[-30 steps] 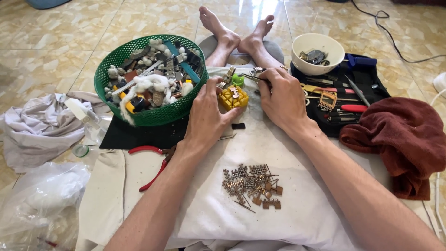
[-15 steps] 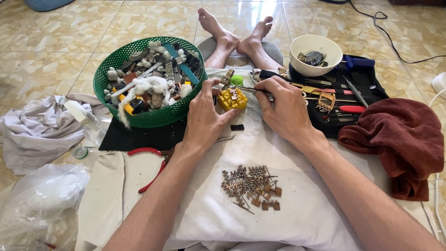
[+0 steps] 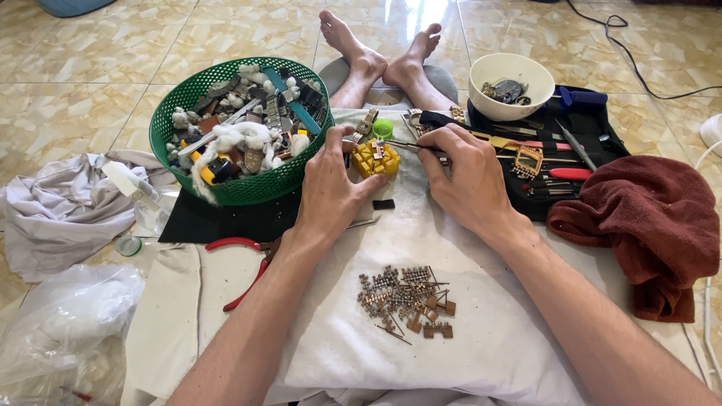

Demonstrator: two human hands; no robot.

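yellow holder block [image 3: 375,159] sits pinned between both hands, left hand [image 3: 331,192] pressing its edge, right hand [image 3: 465,177] pinching a thin tool [image 3: 410,146] into it, a slip could scatter tiny links [image 3: 406,299] below the wrists.

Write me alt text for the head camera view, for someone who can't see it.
A person sitting on a tiled floor steadies a small yellow block with the left hand while the right hand works a thin tool at it. A green basket of mixed parts, a white bowl and a pile of small metal pieces surround them.
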